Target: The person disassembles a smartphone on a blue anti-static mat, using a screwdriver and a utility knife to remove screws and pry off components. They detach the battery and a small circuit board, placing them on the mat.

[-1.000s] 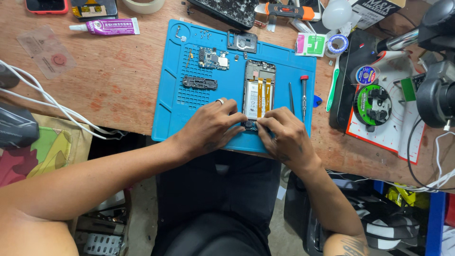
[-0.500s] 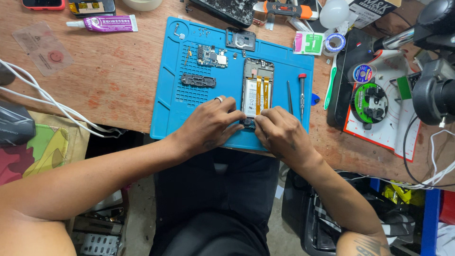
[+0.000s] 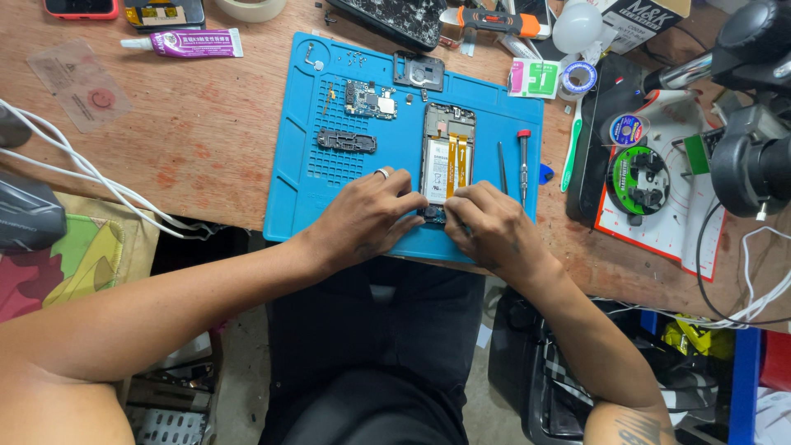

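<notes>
On the wooden bench (image 3: 189,124), a glue tube (image 3: 185,43) is lying at far left, well apart from the blue mat (image 3: 305,177). A circuit board (image 3: 370,99) and a black module (image 3: 347,141) are resting on the mat's ridged area. The left hand (image 3: 367,216), wearing a ring, is pressing its fingers against the lower end of the opened phone (image 3: 447,155), which is lying upright near the mat's centre. The right hand (image 3: 490,227) is meeting it there, fingertips pinching at the phone's bottom edge; what they are grasping cannot be told. Just beside the phone, tweezers (image 3: 502,167) and a screwdriver (image 3: 523,165) are lying parallel. A microscope (image 3: 754,156) is standing at far right.
</notes>
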